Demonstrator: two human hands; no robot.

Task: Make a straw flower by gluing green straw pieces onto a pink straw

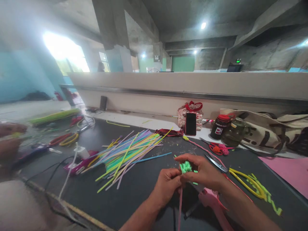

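A small fuzzy green bundle of bent pipe cleaner (185, 167) is between my hands above the dark mat. My right hand (204, 171) curls over it, thumb and fingers closed on its sides. My left hand (167, 184) is pinched just below and to the left, where a pink stem (180, 205) hangs down from the fingers. Under my right wrist lies a pink glue gun (211, 199), partly hidden by the forearm. Scissors with yellow handles (247, 183) lie right of my right hand, beside bent lime-green pipe cleaner pieces (270, 200).
A loose pile of pastel pipe cleaners (134, 155) spreads left of my hands. Behind stand a phone (191, 124), a red-lidded bottle (220, 126) and a canvas bag (262, 131). A white cable (69, 179) crosses the left side. Another person's hand (12, 130) shows at far left.
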